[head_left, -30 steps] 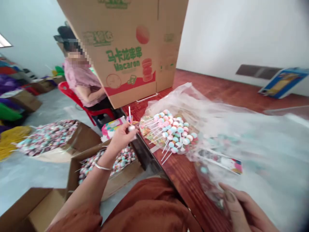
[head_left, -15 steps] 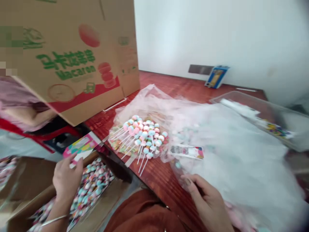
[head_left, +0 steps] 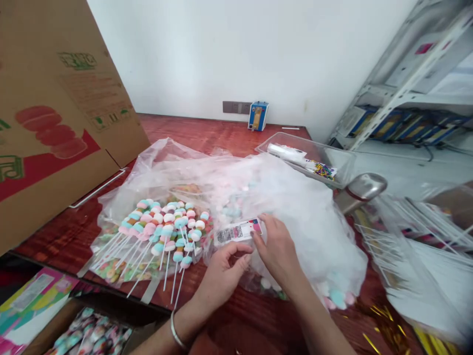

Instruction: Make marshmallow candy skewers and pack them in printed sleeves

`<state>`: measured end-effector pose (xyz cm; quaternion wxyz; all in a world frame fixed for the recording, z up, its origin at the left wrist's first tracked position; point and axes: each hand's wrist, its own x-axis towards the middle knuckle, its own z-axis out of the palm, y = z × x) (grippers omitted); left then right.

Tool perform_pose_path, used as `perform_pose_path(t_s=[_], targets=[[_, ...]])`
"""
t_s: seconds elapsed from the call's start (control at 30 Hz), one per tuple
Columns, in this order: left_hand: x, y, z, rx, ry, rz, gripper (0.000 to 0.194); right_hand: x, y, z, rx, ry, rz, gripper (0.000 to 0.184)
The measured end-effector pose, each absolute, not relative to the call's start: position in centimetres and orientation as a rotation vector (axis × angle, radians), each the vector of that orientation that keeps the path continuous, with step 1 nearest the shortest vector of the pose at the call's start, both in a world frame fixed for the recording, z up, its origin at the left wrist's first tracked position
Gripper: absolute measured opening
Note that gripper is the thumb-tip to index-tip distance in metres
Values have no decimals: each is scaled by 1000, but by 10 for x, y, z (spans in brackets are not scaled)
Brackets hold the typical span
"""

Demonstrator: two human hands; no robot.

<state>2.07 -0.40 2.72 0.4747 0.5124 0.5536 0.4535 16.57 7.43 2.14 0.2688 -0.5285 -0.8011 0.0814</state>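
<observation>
A stack of small printed labels or slim printed bags (head_left: 240,231) lies on the clear plastic bag (head_left: 295,217), which holds pastel sweets. My right hand (head_left: 279,251) has its thumb and forefinger on the right end of the stack. Just below the stack is my left hand (head_left: 227,271), its fingers curved and thumb slightly apart, with nothing visible between them. A bracelet circles my left wrist. To the left, marshmallow skewers (head_left: 166,227) on white sticks are piled on plastic-wrapped sweets, their sticks pointing toward the table's front edge.
A large cardboard carton (head_left: 55,123) stands at left. Below the table, an open box (head_left: 144,337) holds wrapped sweets beside a colourful card (head_left: 35,305). A clear tray (head_left: 342,165), a metal flask (head_left: 364,190) and bagged white sticks (head_left: 417,256) occupy the right side.
My left hand has let go of the colourful card at the box and moved right to the printed stack. My right hand has moved up onto the stack's end. The view has turned right.
</observation>
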Motion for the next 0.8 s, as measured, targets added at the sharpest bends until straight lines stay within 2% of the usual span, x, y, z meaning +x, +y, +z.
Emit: perform_pose_path(t_s=[0.27, 0.67, 0.8], targets=[[6, 11, 3, 999, 1420, 1239, 26, 157, 89, 11, -1469, -2263, 203, 15], [33, 8, 2, 693, 1069, 1084, 29, 167, 83, 6, -1342, -2204, -31, 35], [46, 9, 2, 434, 801, 1084, 27, 171, 78, 20, -1181, -2018, 164, 32]])
